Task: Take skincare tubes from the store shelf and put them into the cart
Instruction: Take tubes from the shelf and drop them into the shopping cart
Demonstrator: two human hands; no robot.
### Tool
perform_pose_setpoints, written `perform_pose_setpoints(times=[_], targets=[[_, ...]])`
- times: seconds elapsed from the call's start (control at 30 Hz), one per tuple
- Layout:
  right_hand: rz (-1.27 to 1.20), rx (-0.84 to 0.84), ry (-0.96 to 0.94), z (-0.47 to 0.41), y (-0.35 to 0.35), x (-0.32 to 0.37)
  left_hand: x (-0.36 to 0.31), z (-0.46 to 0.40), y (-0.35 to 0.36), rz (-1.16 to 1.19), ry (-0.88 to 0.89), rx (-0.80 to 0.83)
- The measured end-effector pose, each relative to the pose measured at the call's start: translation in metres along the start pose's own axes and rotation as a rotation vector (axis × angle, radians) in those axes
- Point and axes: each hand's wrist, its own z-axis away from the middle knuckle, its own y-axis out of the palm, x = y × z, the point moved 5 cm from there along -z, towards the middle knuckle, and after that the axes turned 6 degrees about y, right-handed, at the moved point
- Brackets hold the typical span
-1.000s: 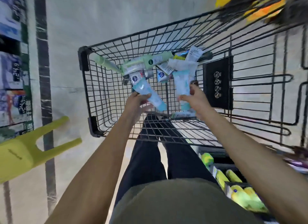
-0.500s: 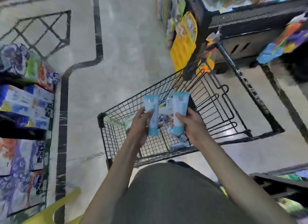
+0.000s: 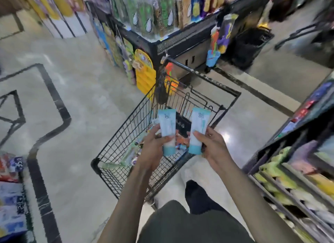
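Each hand holds a pale blue skincare tube upright, teal cap down, above the black wire cart (image 3: pixel 115 139). My left hand (image 3: pixel 153 150) grips the left tube (image 3: pixel 167 127) by its lower part. The right tube (image 3: pixel 198 127) is gripped low down by my right hand (image 3: pixel 213 148). The two tubes stand side by side, a little apart. Several other tubes (image 3: pixel 133 152), green and white, lie on the cart's floor below my hands, partly hidden by them.
A store shelf (image 3: pixel 292 170) with yellow and pastel packs runs along the right. A black display stand (image 3: pixel 162 40) with hanging goods stands beyond the cart's far end. Stacked packages (image 3: pixel 10 197) sit at the lower left. Tiled floor with black lines spreads to the left.
Both tubes have been lifted out of the cart and raised upright. The camera has tilted up, so the aisle and shelves have come into view.
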Motion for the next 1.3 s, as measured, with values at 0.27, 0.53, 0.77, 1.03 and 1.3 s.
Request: perform_pose_setpoints(times=[0.27, 0.53, 0.77, 1.03, 1.3], targets=[[-0.088, -0.233, -0.108, 0.100, -0.085, -0.013, 0.032, 0.052, 0.081, -0.001, -0.035, 0.257], [-0.210, -0.420, -0.245, 0.200, -0.179, -0.005, 0.071, 0.103, 0.185, -0.146, -0.056, 0.508], [-0.304, -0.586, -0.331, 0.304, -0.271, -0.009, 0.118, 0.173, 0.296, -0.217, -0.026, 0.673], [-0.331, -0.733, -0.386, 0.423, -0.375, -0.027, 0.176, 0.269, 0.404, -0.210, -0.009, 0.846], [-0.353, -0.803, -0.432, 0.502, -0.447, -0.037, 0.211, 0.338, 0.479, -0.229, 0.003, 0.901]])
